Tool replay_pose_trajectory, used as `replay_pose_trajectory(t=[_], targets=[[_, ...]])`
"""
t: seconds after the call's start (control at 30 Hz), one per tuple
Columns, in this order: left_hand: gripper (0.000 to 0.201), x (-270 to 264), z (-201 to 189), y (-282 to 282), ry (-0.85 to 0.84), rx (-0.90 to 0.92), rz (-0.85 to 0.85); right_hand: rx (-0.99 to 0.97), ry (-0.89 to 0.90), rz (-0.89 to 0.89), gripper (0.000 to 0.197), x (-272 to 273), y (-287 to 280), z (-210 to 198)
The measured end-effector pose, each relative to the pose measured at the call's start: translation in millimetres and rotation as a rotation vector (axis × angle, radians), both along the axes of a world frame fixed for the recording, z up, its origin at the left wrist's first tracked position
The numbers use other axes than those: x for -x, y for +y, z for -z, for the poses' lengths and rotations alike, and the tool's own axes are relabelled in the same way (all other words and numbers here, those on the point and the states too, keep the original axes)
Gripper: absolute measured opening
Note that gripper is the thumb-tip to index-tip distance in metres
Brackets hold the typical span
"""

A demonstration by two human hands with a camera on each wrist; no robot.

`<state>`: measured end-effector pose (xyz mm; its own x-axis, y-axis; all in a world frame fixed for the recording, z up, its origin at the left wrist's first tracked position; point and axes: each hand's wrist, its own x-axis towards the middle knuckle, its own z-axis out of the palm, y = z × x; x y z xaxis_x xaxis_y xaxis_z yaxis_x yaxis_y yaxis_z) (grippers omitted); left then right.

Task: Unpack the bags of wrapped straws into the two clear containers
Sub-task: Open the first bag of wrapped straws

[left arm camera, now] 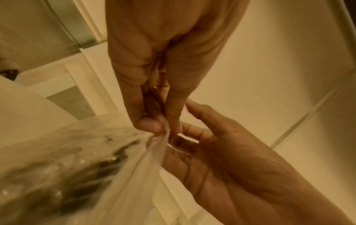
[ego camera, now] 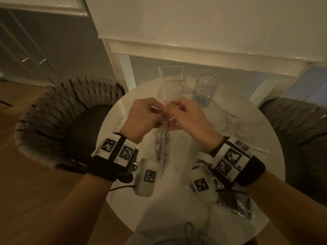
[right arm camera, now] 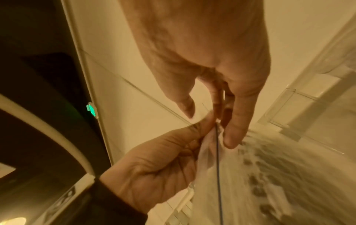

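Pinching the clear bag's point(ego camera: 162, 149) top edge, left hand point(ego camera: 143, 117) and right hand point(ego camera: 187, 117) fingertips meeting, square container point(ego camera: 174, 82) just beyond, round marble table point(ego camera: 247, 131) beneath, woven chair point(ego camera: 67, 110) leftward.

Ahead of you: round white marble-pattern table point(ego camera: 238, 124), grey veining. Left of table: grey woven-strap chair point(ego camera: 58, 110) with dark seat; right of table: second dark woven chair point(ego camera: 300, 131), partly cut off by the frame edge. Beneath both: brown wooden floor point(ego camera: 35, 209). Behind table: white panelled wall unit point(ego camera: 194, 23). In your right wrist view: small green light point(right arm camera: 92, 109) on pale frame edge.
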<state>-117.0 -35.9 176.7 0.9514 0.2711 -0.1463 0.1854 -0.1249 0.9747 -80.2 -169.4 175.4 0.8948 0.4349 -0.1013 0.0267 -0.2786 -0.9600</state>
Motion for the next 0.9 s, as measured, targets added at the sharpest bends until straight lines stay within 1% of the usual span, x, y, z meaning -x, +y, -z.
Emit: replay_pose_trajectory(t=[0.1, 0.2, 0.3, 0.37, 0.43, 0.5, 0.57, 0.6, 0.63, 0.7, 0.73, 0.77, 0.83, 0.9], targets=[[0.017, -0.2, 2.0, -7.6, 0.005, 0.058, -0.010, -0.034, -0.017, 0.039, 0.021, -2.7, 3.3, 3.1], [0.019, 1.1, 6.4, -9.1, 0.011, 0.047, 0.002, -0.082, 0.074, 0.051, 0.019, -4.7, 1.3, 4.1], [0.019, 3.3, 5.8, -6.4, 0.048, 0.097, 0.087, -0.115, 0.138, 0.058, 0.013, -8.9, -4.5, 3.6], [0.016, 3.5, 1.9, -2.9, 0.098, 0.194, 0.128, -0.103, 0.181, 0.006, 0.011, -11.4, -10.2, 3.8], [0.019, 0.8, -1.4, 0.1, 0.120, 0.219, 0.090, -0.067, 0.203, -0.083, 0.010, -10.3, -14.7, 4.5], [0.008, -2.2, -3.0, -0.6, 0.086, 0.124, 0.056, -0.024, 0.174, -0.123, 0.011, -8.0, -15.4, 5.2], [0.007, -4.0, -3.3, -3.6, 0.060, 0.033, 0.048, 0.004, 0.139, -0.089, 0.013, -8.6, -12.7, 5.5], [0.007, -5.0, -3.5, -5.9, 0.060, 0.029, 0.046, 0.004, 0.123, -0.052, 0.013, -9.7, -11.4, 5.5], [0.008, -6.1, -4.2, -8.5, 0.063, 0.051, 0.036, -0.005, 0.103, -0.015, 0.013, -11.1, -10.4, 5.8], [0.022, -8.8, -6.4, -14.3, 0.079, 0.098, -0.008, -0.021, 0.041, 0.023, 0.011, -13.1, -9.2, 6.8], [0.028, -10.4, -6.5, -15.9, 0.080, 0.090, -0.039, -0.009, 0.003, 0.022, 0.010, -12.6, -8.8, 7.1], [0.028, -12.1, -6.4, -16.7, 0.067, 0.044, -0.067, 0.012, -0.036, 0.017, 0.010, -11.2, -8.7, 7.6], [0.015, -15.1, -5.8, -14.8, 0.023, -0.091, -0.084, 0.064, -0.102, 0.010, 0.008, -7.9, -8.9, 7.9], [0.006, -15.8, -5.8, -12.0, 0.008, -0.155, -0.053, 0.104, -0.131, 0.023, 0.008, -6.3, -10.7, 8.7]])
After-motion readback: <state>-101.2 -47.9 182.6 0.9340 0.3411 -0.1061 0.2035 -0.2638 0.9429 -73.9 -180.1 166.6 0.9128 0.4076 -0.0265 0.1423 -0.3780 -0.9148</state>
